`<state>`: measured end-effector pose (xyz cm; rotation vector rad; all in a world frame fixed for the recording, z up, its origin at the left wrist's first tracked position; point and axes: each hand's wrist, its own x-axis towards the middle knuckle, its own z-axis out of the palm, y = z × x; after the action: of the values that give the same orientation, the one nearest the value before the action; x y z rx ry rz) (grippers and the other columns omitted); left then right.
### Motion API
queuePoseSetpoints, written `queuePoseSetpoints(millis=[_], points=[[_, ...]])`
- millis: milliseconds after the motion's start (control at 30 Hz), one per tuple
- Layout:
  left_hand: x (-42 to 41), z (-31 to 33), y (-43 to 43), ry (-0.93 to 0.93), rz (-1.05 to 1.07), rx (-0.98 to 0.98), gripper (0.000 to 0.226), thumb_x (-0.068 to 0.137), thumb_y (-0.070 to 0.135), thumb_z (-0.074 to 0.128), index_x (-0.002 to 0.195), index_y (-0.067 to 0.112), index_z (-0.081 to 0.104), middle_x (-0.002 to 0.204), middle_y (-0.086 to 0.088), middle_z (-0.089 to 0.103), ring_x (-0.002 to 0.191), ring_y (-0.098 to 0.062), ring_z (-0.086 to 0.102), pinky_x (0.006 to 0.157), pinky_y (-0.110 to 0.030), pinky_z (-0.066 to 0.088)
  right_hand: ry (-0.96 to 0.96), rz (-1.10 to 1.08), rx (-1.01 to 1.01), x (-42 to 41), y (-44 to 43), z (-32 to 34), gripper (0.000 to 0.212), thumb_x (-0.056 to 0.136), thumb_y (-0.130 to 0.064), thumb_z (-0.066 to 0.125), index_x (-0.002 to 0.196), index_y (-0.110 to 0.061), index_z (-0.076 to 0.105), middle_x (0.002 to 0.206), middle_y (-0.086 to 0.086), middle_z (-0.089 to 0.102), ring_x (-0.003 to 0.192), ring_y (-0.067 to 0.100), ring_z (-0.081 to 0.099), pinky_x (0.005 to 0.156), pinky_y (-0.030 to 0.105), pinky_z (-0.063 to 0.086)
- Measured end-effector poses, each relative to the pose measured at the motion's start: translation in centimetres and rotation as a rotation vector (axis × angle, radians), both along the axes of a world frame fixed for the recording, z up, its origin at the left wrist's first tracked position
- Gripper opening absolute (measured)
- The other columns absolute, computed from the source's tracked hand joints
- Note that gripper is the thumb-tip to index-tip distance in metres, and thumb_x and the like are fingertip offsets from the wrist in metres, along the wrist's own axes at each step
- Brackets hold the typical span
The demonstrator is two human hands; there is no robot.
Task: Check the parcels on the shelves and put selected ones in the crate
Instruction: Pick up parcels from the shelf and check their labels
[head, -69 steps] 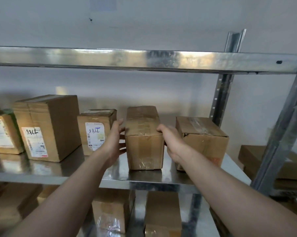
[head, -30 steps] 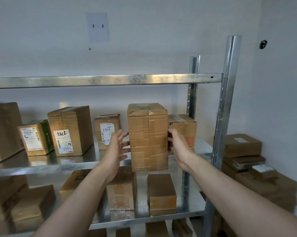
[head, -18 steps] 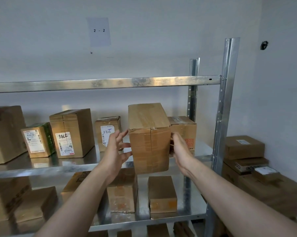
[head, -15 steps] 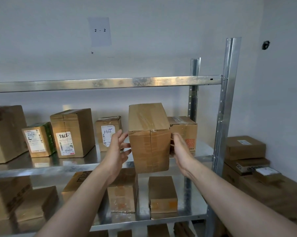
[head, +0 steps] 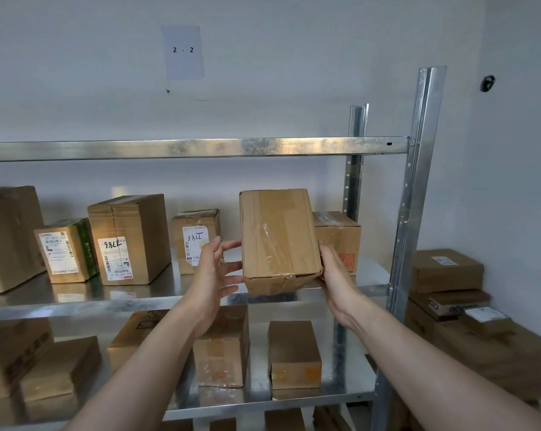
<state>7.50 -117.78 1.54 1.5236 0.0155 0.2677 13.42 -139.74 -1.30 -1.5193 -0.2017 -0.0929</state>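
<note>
- Box [head: 278, 237], centre frame: my left hand [head: 213, 275] presses it flat-fingered, and my right hand [head: 337, 281] wraps its lower right corner.
- I'd turn it slowly, hunting for a label.

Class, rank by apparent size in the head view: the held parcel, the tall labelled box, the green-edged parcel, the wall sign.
1. held parcel and tall labelled box: about alike; the held one is nearer the camera, so unranked.
2. green-edged parcel
3. wall sign
</note>
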Motion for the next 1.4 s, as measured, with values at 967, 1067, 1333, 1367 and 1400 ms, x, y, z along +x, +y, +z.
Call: queuePoseSetpoints(millis=[967, 1067, 1333, 1367, 1400], points=[[-0.1, -0.6, 2.5, -0.037, -0.046, -0.115, 0.068, 0.107, 0.064, 0.025, 0.104, 0.011, 0.067, 0.123, -0.005, 0.077, 0.123, -0.029, 0.066, 0.115, -0.055, 0.042, -0.092, 0.040, 0.076, 1.2, 1.3, -0.7, 0.024, 0.108, -0.016, 0.042, 0.106, -0.020, 0.066, 0.096, -0.003, 0.076, 0.097, 0.018, 0.062, 0.087, 0.039, 0.046], [-0.1, -0.8, 2.6, -0.019, -0.051, -0.119, 0.065, 0.106, 0.065, 0.024, 0.124, 0.022, 0.069, 0.128, -0.006, 0.075, 0.125, -0.029, 0.065, 0.111, -0.050, 0.043, -0.098, 0.057, 0.072, 1.1, 1.6, -0.6, 0.026, 0.111, -0.017, 0.037, 0.105, -0.018, 0.063, 0.086, -0.012, 0.075, 0.087, 0.010, 0.059, 0.078, 0.033, 0.042], [-0.3, -2.1, 2.7, 0.001, -0.080, -0.167, 0.054, 0.102, 0.069, 0.034, 0.135, 0.040, 0.066, 0.135, -0.002, 0.072, 0.129, -0.028, 0.063, 0.105, -0.049, 0.049, -0.153, 0.072, 0.056, 1.0, 2.0, -1.2, 0.036, 0.096, -0.050, 0.055, 0.131, -0.056, 0.062, 0.138, -0.013, 0.069, 0.136, 0.021, 0.058, 0.114, 0.053, 0.041], [-0.4, -2.2, 2.7, -0.002, -0.081, -0.163, 0.052, 0.102, 0.068, 0.036, 0.134, 0.040, 0.067, 0.134, -0.002, 0.072, 0.129, -0.028, 0.063, 0.105, -0.048, 0.050, -0.153, 0.085, 0.066, 0.9, 2.0, -1.3, 0.042, 0.093, -0.054, 0.058, 0.134, -0.062, 0.059, 0.146, -0.013, 0.065, 0.141, 0.021, 0.054, 0.118, 0.056, 0.038], [-0.5, -2.3, 2.6, -0.008, -0.085, -0.155, 0.049, 0.101, 0.067, 0.040, 0.133, 0.041, 0.067, 0.134, -0.002, 0.072, 0.129, -0.027, 0.063, 0.107, -0.049, 0.050, -0.156, 0.100, 0.072, 0.9, 2.1, -1.6, 0.043, 0.095, -0.054, 0.057, 0.137, -0.064, 0.056, 0.150, -0.013, 0.062, 0.145, 0.020, 0.051, 0.122, 0.059, 0.035]])
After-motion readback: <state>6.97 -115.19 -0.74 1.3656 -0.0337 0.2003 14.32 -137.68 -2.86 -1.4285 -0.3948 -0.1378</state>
